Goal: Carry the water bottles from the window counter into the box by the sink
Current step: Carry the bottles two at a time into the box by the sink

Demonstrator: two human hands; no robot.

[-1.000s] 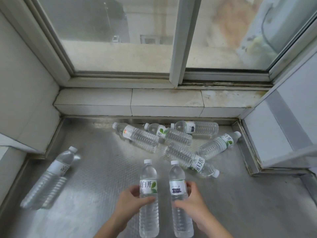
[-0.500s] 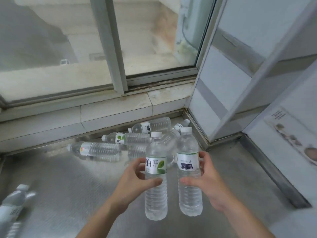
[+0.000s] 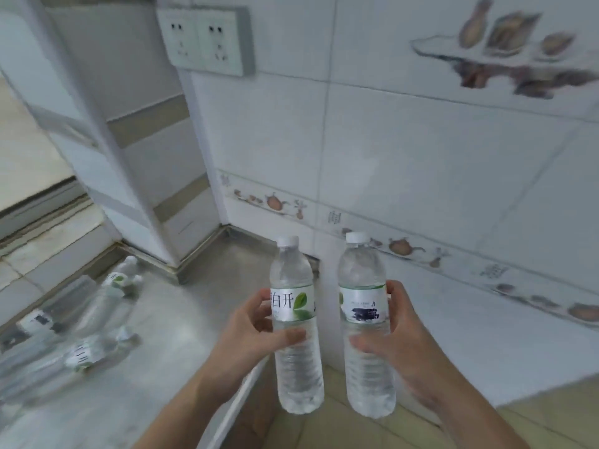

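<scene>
My left hand (image 3: pixel 256 338) grips a clear water bottle with a green-leaf label (image 3: pixel 296 361), held upright. My right hand (image 3: pixel 397 354) grips a second upright water bottle with a dark-printed label (image 3: pixel 366 367). Both have white caps and hang in the air past the edge of the steel counter (image 3: pixel 181 322), over the floor. Several more bottles (image 3: pixel 97 312) lie blurred on the counter at the left. The box and the sink are out of view.
A white tiled wall (image 3: pixel 421 163) with a decorated border stands straight ahead. A double wall socket (image 3: pixel 207 40) sits high up. A white pillar corner (image 3: pixel 136 176) and the window sill (image 3: pixel 39 228) are at the left. Tan floor tiles (image 3: pixel 534 416) show at the bottom right.
The view has swung right, away from the window toward the tiled wall. Both hands carried their upright bottles off the counter; the lying bottles slid to the left of the view.
</scene>
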